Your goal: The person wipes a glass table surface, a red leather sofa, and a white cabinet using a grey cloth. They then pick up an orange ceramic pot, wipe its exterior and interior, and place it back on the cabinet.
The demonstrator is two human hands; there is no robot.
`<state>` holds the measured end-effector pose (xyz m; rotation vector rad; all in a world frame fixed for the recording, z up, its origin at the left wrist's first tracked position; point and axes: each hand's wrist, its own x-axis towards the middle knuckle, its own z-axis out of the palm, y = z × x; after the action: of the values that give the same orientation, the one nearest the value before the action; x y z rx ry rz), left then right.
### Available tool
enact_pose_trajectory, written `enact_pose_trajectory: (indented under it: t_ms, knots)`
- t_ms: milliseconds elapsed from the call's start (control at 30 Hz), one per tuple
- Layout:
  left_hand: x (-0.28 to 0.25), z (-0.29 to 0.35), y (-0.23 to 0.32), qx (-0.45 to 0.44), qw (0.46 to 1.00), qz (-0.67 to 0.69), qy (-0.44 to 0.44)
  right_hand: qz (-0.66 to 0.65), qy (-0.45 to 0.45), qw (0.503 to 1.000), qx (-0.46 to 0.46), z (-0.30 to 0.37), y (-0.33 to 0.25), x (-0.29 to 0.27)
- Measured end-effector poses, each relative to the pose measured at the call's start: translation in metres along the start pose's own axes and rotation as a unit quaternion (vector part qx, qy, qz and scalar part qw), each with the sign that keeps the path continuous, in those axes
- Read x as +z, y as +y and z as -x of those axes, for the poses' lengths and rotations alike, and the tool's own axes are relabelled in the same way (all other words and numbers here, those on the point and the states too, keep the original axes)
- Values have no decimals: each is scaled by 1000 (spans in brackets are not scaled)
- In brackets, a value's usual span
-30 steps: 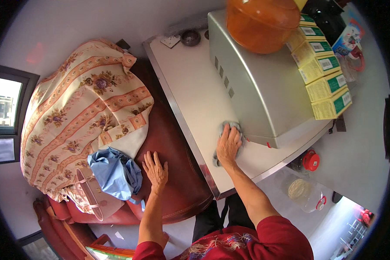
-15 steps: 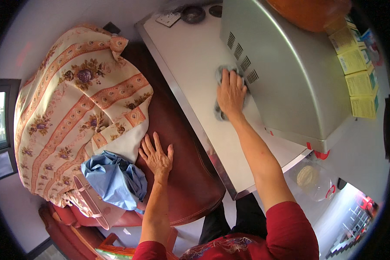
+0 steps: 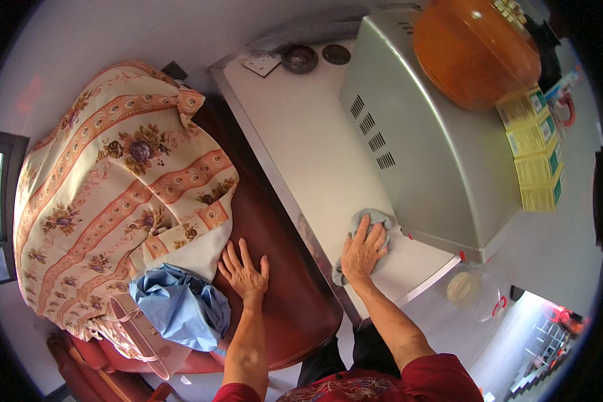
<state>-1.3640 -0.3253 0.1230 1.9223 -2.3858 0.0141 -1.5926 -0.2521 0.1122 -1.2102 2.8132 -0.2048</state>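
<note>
My right hand (image 3: 363,253) presses a grey cloth (image 3: 380,218) against the white tabletop (image 3: 301,144), close to the near corner of a silver microwave-like box (image 3: 429,147). Its fingers are bent over the cloth, which sticks out on both sides of the hand. Palm down, my left hand (image 3: 246,275) rests on a dark red leather seat (image 3: 281,308) with its fingers spread and nothing held. Beside that hand lies a crumpled blue cloth (image 3: 181,305), next to a large flowered fabric (image 3: 120,181) draped over the seat.
At the table's far end are a dark round ashtray-like dish (image 3: 299,59), a dark disc (image 3: 336,54) and a small white square (image 3: 262,63). An orange-brown rounded vessel (image 3: 476,53) and several yellow boxes (image 3: 532,161) stand on the silver box. A metal edge (image 3: 275,174) borders the table.
My right hand has drawn the grey cloth toward me along the tabletop, from beside the silver box's vents to its near corner. My left hand stays on the seat. The view has shifted slightly.
</note>
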Motion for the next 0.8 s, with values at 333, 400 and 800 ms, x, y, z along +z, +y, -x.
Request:
enact_pose_trajectory:
  t_ms: [333, 400, 800]
  knots:
    - [3, 0, -7, -16, 1000, -7, -19, -64, 55, 992, -97, -157, -111, 13]
    - [5, -1, -6, -21, 999, -1, -26, -73, 67, 988, -117, -189, -125, 15]
    - [8, -1, -9, -26, 999, 1, -30, -90, 27, 953, -288, -294, -161, 37]
